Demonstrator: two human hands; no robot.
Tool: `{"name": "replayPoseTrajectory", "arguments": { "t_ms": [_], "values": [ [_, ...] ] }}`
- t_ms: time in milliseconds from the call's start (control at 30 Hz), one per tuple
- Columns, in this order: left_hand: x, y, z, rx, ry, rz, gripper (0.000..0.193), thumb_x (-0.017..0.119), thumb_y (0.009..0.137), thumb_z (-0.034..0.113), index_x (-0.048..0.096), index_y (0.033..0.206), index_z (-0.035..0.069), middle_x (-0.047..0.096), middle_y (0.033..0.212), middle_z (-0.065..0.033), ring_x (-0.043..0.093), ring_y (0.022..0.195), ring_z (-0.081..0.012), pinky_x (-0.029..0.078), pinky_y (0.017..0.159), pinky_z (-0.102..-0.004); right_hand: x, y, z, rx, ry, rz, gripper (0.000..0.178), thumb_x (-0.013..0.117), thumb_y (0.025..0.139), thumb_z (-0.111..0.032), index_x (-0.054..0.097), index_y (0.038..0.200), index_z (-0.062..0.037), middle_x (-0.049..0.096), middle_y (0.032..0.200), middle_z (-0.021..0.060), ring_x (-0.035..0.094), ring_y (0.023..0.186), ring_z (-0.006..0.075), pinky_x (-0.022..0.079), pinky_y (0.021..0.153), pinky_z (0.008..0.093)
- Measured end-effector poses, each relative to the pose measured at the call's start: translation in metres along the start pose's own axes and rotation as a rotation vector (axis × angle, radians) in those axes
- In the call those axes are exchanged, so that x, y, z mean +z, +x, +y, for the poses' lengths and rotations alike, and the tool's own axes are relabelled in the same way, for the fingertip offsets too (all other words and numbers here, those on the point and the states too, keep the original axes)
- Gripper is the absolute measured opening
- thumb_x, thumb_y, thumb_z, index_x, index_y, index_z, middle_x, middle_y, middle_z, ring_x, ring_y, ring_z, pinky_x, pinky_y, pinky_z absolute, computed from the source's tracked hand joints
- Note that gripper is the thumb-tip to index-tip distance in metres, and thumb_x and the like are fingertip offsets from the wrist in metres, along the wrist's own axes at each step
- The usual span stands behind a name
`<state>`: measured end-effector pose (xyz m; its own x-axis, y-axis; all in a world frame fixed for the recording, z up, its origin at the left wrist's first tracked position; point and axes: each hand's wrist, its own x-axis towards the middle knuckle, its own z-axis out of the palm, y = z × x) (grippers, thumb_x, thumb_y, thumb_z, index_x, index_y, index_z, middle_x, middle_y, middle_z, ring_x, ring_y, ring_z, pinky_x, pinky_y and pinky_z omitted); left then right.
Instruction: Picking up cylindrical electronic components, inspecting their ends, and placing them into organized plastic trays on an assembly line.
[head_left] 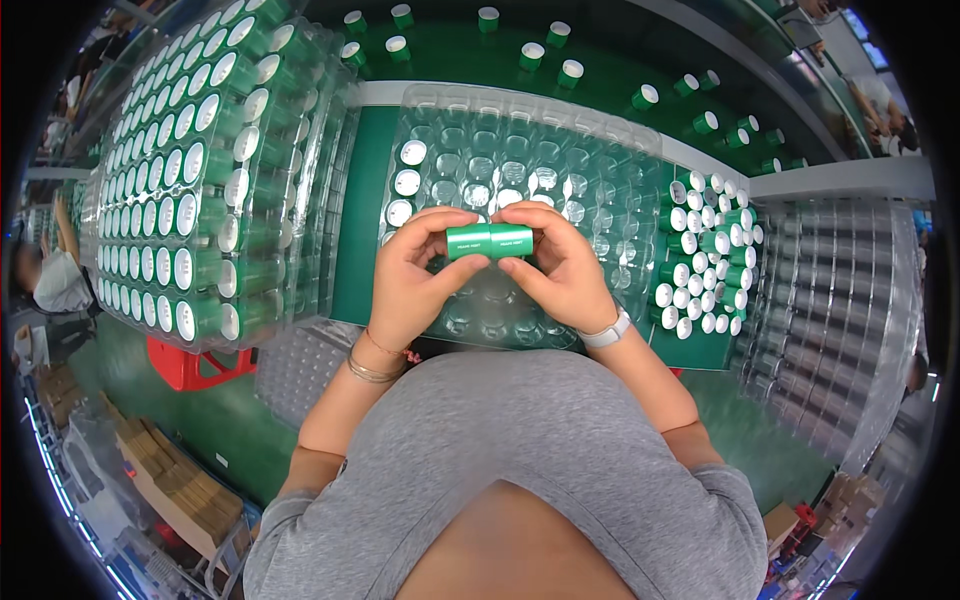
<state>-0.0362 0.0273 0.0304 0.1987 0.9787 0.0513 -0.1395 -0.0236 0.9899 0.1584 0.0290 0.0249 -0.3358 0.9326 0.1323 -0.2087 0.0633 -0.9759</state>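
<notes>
My left hand [412, 275] pinches a small green canister [467, 241] by its outer end. In my right hand [572, 275] is a matching green canister [513, 241]. The two lie on their sides, end to end, printed faces toward me, and seem to touch in the middle. Both hands are above a clear plastic tray [590, 235] with rows of round pockets. Canisters with white tops [408, 183] stand in its left column; the hands hide part of the tray.
Stacked clear trays full of white-topped canisters [150, 210] rise at the left. Loose canisters [710, 265] crowd the green table at the right, beside a stack of clear trays [830, 310]. More canisters [532, 55] stand scattered on the green belt beyond. A red stool [190, 368] stands lower left.
</notes>
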Motion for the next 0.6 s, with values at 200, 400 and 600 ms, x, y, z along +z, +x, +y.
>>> {"name": "replayPoseTrajectory", "arguments": {
  "t_ms": [200, 400, 600],
  "values": [
    [0.004, -0.001, -0.007, -0.008, -0.124, 0.002, 0.04, 0.071, 0.079, -0.01, 0.056, 0.116, -0.001, 0.057, 0.119, -0.0104, 0.06, 0.106, -0.016, 0.052, 0.084, -0.0263, 0.0, 0.001, -0.001, 0.009, -0.024, -0.011, 0.045, 0.063, 0.083, 0.009, 0.051, 0.126, -0.0005, 0.05, 0.126, 0.0125, 0.051, 0.119, 0.0221, 0.042, 0.101, 0.0351],
    [0.004, -0.003, -0.007, -0.026, -0.203, -0.019, 0.039, 0.07, 0.08, -0.008, 0.055, 0.116, -0.001, 0.059, 0.115, -0.0091, 0.06, 0.105, -0.0145, 0.052, 0.082, -0.0257, 0.001, 0.003, -0.02, -0.002, -0.299, -0.078, 0.046, 0.065, 0.081, 0.008, 0.055, 0.125, -0.0019, 0.051, 0.127, 0.0133, 0.055, 0.115, 0.0257, 0.047, 0.095, 0.0345],
    [-0.01, -0.014, 0.001, -0.237, -0.224, 0.037, 0.039, 0.068, 0.081, -0.008, 0.055, 0.118, 0.0, 0.061, 0.113, -0.0093, 0.061, 0.101, -0.0139, 0.052, 0.083, -0.0264, 0.004, 0.02, -0.032, -0.137, -0.641, -0.241, 0.049, 0.071, 0.08, -0.003, 0.056, 0.127, -0.0048, 0.051, 0.13, 0.0138, 0.057, 0.111, 0.0268, 0.051, 0.083, 0.0323]
  ]
}}
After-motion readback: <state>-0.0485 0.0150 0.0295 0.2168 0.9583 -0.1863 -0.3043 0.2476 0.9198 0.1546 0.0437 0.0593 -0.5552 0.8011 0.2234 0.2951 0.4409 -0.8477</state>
